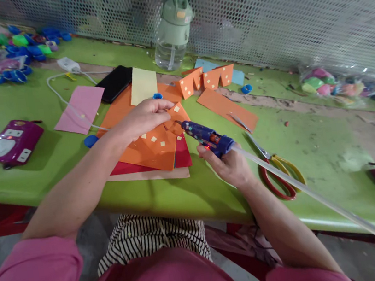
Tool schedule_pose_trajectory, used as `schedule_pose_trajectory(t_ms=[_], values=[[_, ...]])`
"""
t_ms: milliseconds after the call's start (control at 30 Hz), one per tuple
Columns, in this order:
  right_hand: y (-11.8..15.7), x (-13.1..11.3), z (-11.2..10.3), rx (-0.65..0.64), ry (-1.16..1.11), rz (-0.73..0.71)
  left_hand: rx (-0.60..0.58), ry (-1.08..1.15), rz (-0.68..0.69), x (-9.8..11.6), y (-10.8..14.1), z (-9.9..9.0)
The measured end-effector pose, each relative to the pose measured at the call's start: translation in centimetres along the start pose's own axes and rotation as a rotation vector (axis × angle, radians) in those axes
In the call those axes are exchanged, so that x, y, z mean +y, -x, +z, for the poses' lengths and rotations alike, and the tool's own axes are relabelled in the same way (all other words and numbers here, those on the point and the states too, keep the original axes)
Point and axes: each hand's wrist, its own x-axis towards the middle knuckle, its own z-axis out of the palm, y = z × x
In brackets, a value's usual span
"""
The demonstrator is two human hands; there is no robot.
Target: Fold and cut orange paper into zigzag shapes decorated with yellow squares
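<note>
Beyond the glue gun [203, 133], gripped by the right hand [229, 166], a bottle [173, 33] is seen; rightward, scissors [262, 150]; leftward, orange paper [172, 120], pinched by the left hand [146, 118].

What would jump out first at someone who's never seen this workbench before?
Probably the blue glue gun in the right hand, near the centre, with a long pale glue stick slanting toward the lower right. Just left of its nozzle, the left hand holds a small orange paper piece. Then the heap of bright plastic bits at the upper left.
</note>
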Motion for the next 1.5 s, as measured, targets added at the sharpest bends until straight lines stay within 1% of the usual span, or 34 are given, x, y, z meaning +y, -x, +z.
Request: schedule_pose_trajectory(t_ms=[200, 367, 500, 633, 767, 1000, 1133, 1267, 1333, 1400, 1467, 1500], values=[[0.0, 0.0, 0.1, -0.018, -0.002, 0.007, -0.028, 0.014, 0.002, -0.3, -0.2, 0.1], [0.0, 0.1, 0.1, -0.009, 0.013, 0.01, -0.021, 0.056, 0.017, -0.5, -0.2, 0.2], [-0.1, 0.2, 0.2, -0.017, 0.001, 0.015, -0.027, 0.023, -0.012, -0.3, -0.1, 0.2], [-0.2, 0.1, 0.3, -0.017, -0.01, 0.017, -0.014, 0.013, -0.014, 0.0, 0.0, 0.2], [-0.1, 0.1, 0.3, -0.01, -0.019, 0.021, -0.026, 0.005, -0.014, 0.1, 0.1, 0.2], [-0.1, 0.0, 0.2, -0.018, -0.025, 0.024, -0.048, 0.082, 0.006, 0.5, 0.2, 0.4], [-0.1, 0.0, 0.2, -0.009, -0.02, 0.017, -0.02, 0.095, -0.035, 0.9, 0.3, 0.5], [0.0, 0.2, 0.3, 0.001, -0.029, 0.041, -0.01, 0.114, -0.022, 0.8, 0.2, 0.6], [0.3, 0.3, -0.3, 0.014, -0.046, 0.058, -0.009, 0.118, -0.03, 0.6, 0.1, 0.6], [0.6, 0.4, -1.5, 0.051, -0.038, 0.074, -0.001, 0.131, -0.041, 0.4, 0.0, 0.5], [0.9, 0.8, -3.2, 0.103, 0.062, 0.078, 0.004, 0.144, -0.042, 0.2, -0.1, 0.3], [1.0, 1.1, -4.2, 0.123, 0.155, 0.075, 0.003, 0.142, -0.041, 0.1, -0.1, 0.2]])
